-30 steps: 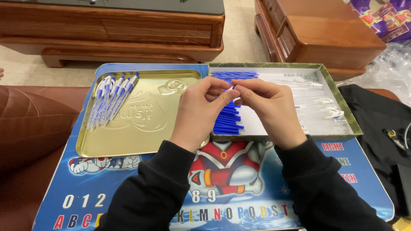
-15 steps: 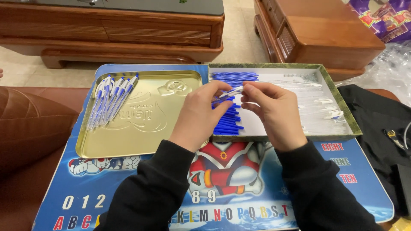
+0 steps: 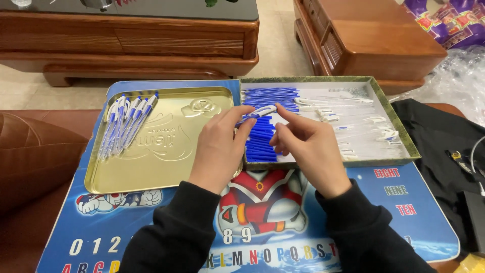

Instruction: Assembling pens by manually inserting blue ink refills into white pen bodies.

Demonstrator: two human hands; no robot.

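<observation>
My left hand pinches a blue and white pen by its left end, held level over the edge between the two trays. My right hand is just below and right of the pen, index finger stretched toward it, holding nothing I can see. Under the hands a green-rimmed box holds a stack of blue pen tubes and clear and white pen parts. A gold tin lid to the left carries a row of finished blue and white pens.
Both trays lie on a blue cartoon-printed board with letters and numbers. Brown leather seat at left, black cloth with a cable at right. Wooden furniture stands behind, crinkled plastic bags at far right.
The hands have drawn apart. The right hand let go of the pen and dropped slightly, while the left hand keeps the pen raised.
</observation>
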